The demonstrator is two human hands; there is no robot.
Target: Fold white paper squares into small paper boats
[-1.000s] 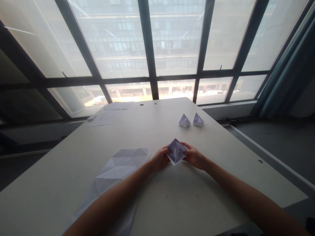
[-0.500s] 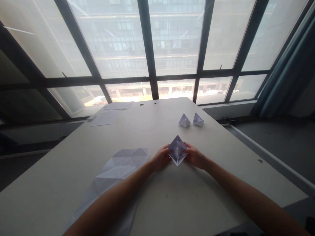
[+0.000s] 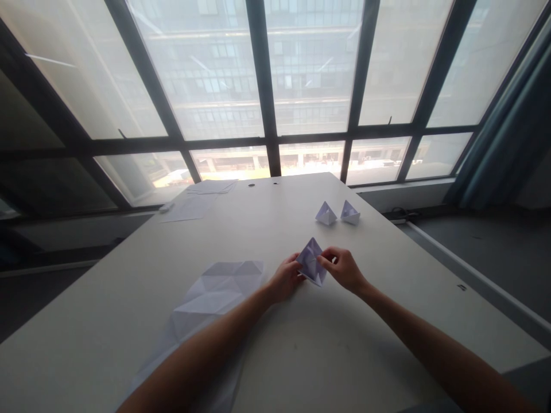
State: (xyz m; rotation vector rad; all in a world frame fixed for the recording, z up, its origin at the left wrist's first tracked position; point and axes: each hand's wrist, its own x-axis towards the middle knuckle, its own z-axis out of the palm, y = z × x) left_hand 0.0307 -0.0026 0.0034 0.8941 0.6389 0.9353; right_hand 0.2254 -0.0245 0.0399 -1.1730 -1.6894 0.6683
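Note:
A white folded paper boat [image 3: 309, 265] is held just above the table, its opened hollow turned towards me. My left hand [image 3: 284, 279] grips its left side, thumb in front and fingers behind. My right hand [image 3: 344, 268] is closed in a pinch at the boat's right inner edge, with the fingertips partly hidden. Beyond my hands, two more paper boats [image 3: 326, 213] stand side by side on the table. A large creased sheet of paper [image 3: 215, 287] lies under and beside my left forearm.
The white table [image 3: 275, 355] stretches towards tall windows [image 3: 310, 69]. Flat paper sheets [image 3: 189, 207] lie at its far left, with a small white object [image 3: 166, 207] beside them. A blue curtain [image 3: 495, 132] hangs at the right.
My right hand has shifted from behind the boat's right side to its front inner edge. The boat has tilted slightly; my left hand keeps its hold.

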